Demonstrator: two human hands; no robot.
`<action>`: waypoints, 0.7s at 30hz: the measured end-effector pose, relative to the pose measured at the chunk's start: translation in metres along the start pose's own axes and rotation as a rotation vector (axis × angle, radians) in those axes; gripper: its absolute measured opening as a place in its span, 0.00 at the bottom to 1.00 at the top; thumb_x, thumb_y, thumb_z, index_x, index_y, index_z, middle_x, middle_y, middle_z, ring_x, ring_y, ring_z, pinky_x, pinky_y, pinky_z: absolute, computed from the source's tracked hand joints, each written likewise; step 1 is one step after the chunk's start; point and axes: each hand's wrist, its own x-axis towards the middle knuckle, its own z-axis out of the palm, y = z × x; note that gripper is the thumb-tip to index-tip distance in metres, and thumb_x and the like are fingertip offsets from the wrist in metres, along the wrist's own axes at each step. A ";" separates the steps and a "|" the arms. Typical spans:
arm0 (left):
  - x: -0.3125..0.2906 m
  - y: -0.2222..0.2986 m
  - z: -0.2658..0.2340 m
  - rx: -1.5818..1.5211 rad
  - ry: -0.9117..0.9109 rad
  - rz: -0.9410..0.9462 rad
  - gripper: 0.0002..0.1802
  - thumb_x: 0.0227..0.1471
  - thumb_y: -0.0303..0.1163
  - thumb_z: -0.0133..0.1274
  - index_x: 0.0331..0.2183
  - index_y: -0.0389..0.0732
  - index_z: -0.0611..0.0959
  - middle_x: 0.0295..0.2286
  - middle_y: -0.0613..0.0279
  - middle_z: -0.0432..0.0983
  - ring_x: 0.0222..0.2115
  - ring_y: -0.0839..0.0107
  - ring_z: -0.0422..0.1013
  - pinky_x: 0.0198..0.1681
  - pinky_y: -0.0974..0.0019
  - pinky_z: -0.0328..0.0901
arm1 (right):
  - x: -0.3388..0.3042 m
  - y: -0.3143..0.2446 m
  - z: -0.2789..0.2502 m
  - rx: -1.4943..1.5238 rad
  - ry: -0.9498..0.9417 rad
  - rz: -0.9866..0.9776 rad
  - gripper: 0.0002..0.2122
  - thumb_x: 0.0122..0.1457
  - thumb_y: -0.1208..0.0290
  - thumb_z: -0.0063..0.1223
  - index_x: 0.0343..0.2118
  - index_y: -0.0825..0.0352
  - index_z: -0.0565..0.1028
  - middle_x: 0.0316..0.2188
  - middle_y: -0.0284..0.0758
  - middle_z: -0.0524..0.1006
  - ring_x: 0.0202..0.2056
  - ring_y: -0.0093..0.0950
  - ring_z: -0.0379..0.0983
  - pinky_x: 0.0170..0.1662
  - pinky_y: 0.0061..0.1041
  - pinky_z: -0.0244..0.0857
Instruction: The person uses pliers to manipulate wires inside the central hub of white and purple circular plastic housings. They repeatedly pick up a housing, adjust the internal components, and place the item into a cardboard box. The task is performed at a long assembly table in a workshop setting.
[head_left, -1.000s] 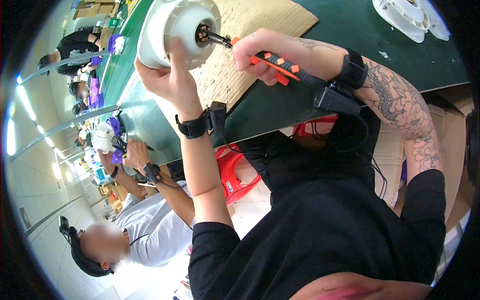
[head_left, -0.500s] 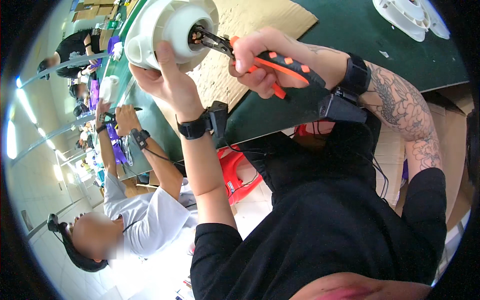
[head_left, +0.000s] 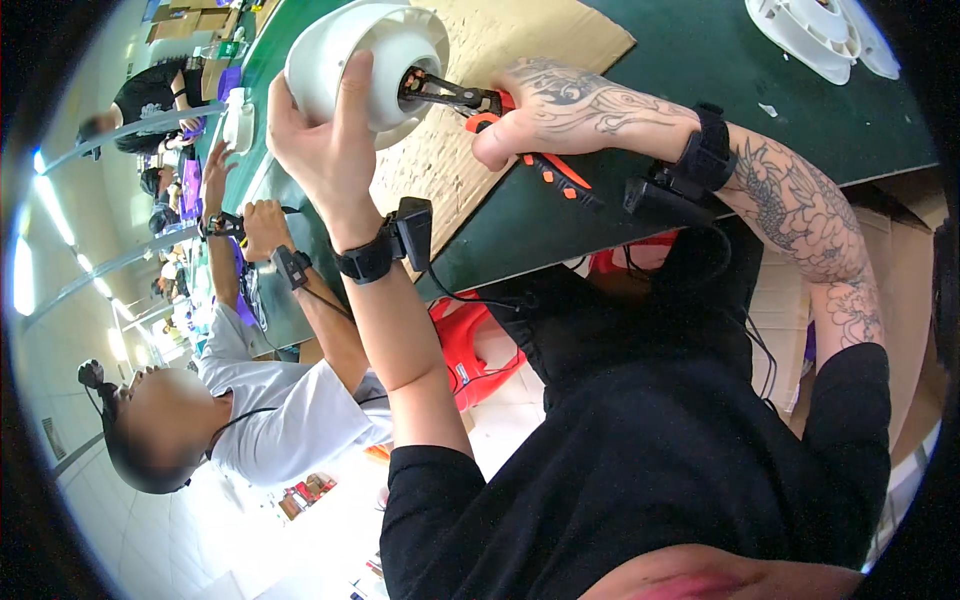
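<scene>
My left hand [head_left: 330, 150] is closed around a white round plastic housing [head_left: 340, 60], holding it up above the table's far left part. My right hand [head_left: 545, 115], its back turned up, grips pliers [head_left: 560, 178] with orange-and-black handles. Their dark jaws [head_left: 445, 92] reach into the round opening in the housing's collar. What the jaw tips touch inside is hard to make out. Most of my right fingers are hidden behind the hand.
Under the work lies a flat cardboard sheet [head_left: 480, 140] on the dark green table [head_left: 690, 60]. More white plastic parts [head_left: 810, 40] sit at the far right, with a small white scrap [head_left: 767, 110] nearby. A co-worker [head_left: 290, 400] is at my left; a red stool [head_left: 465, 345] stands below the table edge.
My right hand has rolled over, turning the pliers with it. The housing has shifted slightly right in my left hand. The co-worker's head and hands have moved.
</scene>
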 end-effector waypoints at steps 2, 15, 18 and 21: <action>-0.010 -0.005 0.002 -0.090 0.127 0.071 0.25 0.53 0.36 0.67 0.46 0.31 0.76 0.41 0.53 0.78 0.40 0.69 0.75 0.44 0.66 0.71 | -0.002 0.005 0.003 0.581 -0.250 -0.040 0.16 0.46 0.54 0.59 0.27 0.64 0.74 0.19 0.32 0.70 0.21 0.24 0.65 0.26 0.24 0.59; -0.016 -0.015 0.012 -0.090 0.457 0.195 0.28 0.56 0.39 0.66 0.47 0.30 0.73 0.44 0.49 0.77 0.41 0.66 0.76 0.44 0.65 0.72 | -0.013 -0.006 0.000 1.019 -0.461 -0.130 0.15 0.54 0.54 0.57 0.29 0.64 0.75 0.22 0.25 0.63 0.17 0.13 0.59 0.17 0.17 0.52; -0.011 -0.010 0.007 -0.239 0.434 0.100 0.22 0.59 0.38 0.62 0.46 0.32 0.74 0.44 0.52 0.77 0.40 0.68 0.76 0.43 0.66 0.73 | -0.009 -0.003 0.004 1.058 -0.572 -0.070 0.15 0.53 0.54 0.58 0.29 0.64 0.75 0.22 0.25 0.64 0.18 0.13 0.61 0.17 0.16 0.52; -0.009 -0.019 -0.010 -0.446 0.360 -0.115 0.18 0.61 0.37 0.60 0.45 0.34 0.76 0.41 0.56 0.78 0.40 0.71 0.76 0.40 0.68 0.73 | -0.016 -0.010 0.001 0.907 -0.436 -0.147 0.17 0.50 0.53 0.59 0.28 0.64 0.76 0.20 0.25 0.64 0.18 0.16 0.61 0.18 0.17 0.53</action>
